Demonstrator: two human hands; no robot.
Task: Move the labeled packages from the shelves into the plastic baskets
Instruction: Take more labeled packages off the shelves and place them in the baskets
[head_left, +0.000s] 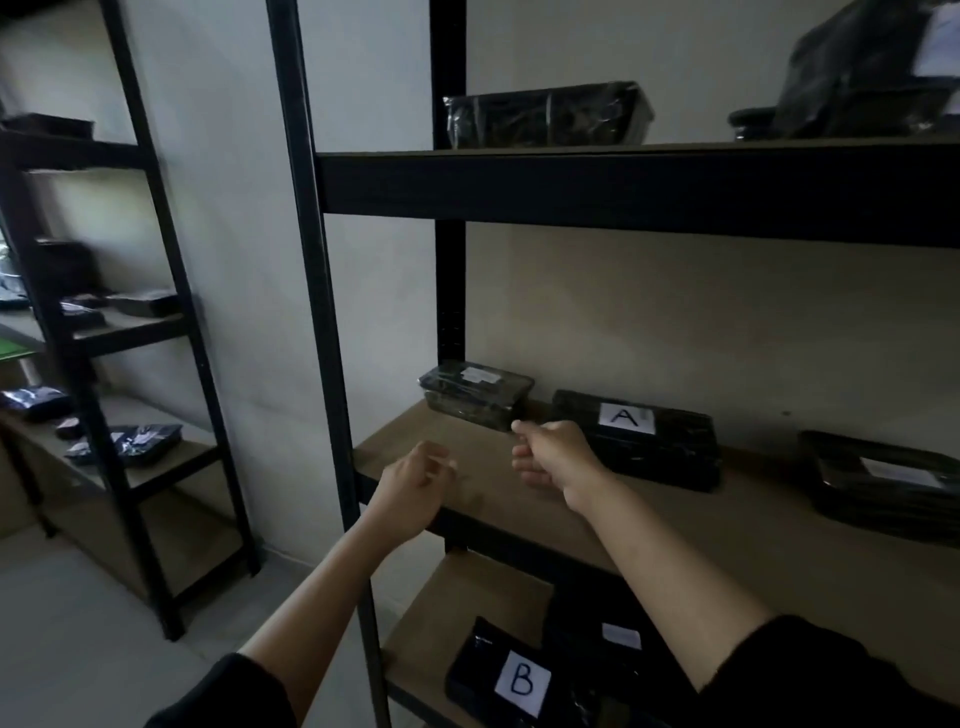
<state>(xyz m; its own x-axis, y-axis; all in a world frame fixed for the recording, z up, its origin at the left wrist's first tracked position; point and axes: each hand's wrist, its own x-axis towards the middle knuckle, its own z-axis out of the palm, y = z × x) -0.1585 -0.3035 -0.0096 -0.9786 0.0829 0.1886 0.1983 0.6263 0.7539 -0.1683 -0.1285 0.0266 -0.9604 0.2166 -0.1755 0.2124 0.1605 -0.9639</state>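
Nearest, on the lowest brown shelf board (431, 618), lies a flat black wrapped package with a white paper label "B" (511, 675), with another dark package (613, 644) just beside it. One level up, both hands are over the front part of the middle brown shelf board (675, 519). The left hand (415, 488) has loosely curled fingers and holds nothing. The right hand (553, 454) is curled, and its thumb and finger seem to touch the corner of the small black tray package with a pale sticker (475, 395); a real grip I cannot confirm.

I think such a corner pinch is risky: the film wrap looks slippery, so the tray may tilt and drop off the front edge. The long black package with a white label "A" (639, 439) is just beside the right wrist and may be pushed. The black metal upright post (317, 312) stands close to the left forearm, but above the board there is free room under the upper shelf beam (623, 192). No plastic basket is in view
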